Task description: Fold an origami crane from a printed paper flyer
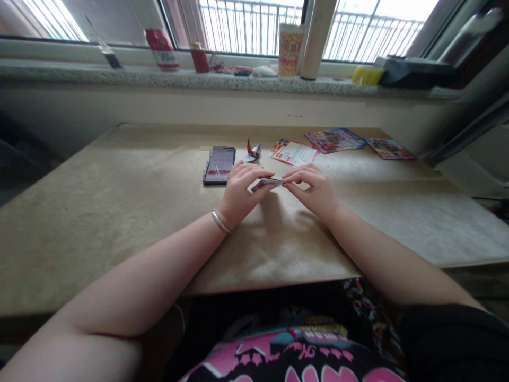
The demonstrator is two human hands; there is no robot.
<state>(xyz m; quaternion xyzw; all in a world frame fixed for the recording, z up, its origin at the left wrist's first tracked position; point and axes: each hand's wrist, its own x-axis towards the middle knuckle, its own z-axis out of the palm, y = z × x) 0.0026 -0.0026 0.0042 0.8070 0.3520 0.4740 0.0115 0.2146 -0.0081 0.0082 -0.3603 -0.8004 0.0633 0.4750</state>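
Both hands meet over the middle of the brown table point(119, 212), pinching a small folded piece of printed paper point(268, 183) between them. My left hand point(240, 188), with a silver bracelet on its wrist, grips the paper's left end with curled fingers. My right hand point(312, 188) pinches the right end. The paper is held just above the tabletop. A finished folded paper figure point(253, 152) stands just beyond the hands.
A phone point(219, 165) with its screen lit lies left of the hands. Printed leaflets point(295, 153) and more sheets point(336, 139) point(389, 148) lie at the back right. The windowsill holds a red can point(162, 49), a cup point(291, 50) and a yellow object point(368, 76).
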